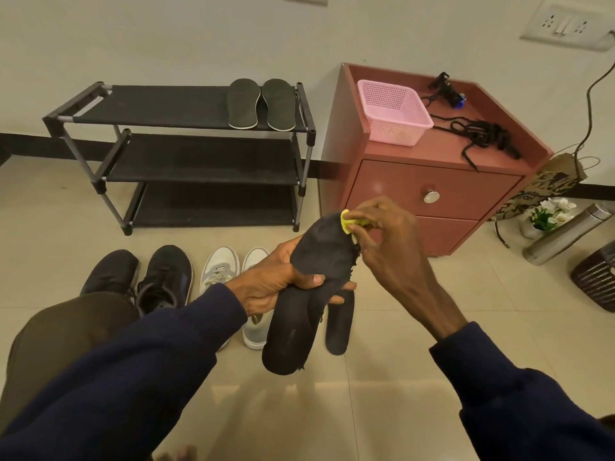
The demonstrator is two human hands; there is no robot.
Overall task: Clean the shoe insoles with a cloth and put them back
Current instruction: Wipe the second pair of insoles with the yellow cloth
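Head view: the black insole looks light, thin and floppy, so it is best gripped mid-length. The left hand clamps it there, above the floor. The right hand pinches a yellow cloth against its toe end. Matte fabric, with a frayed right edge.

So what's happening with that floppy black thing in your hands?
That's a shoe insole being cleaned. The left hand holds the black insole up around its middle, and the right hand rubs a yellow cloth on its toe end. A second black insole lies on the floor below, beside the white shoes. On top of the shoe rack rest two more insoles.
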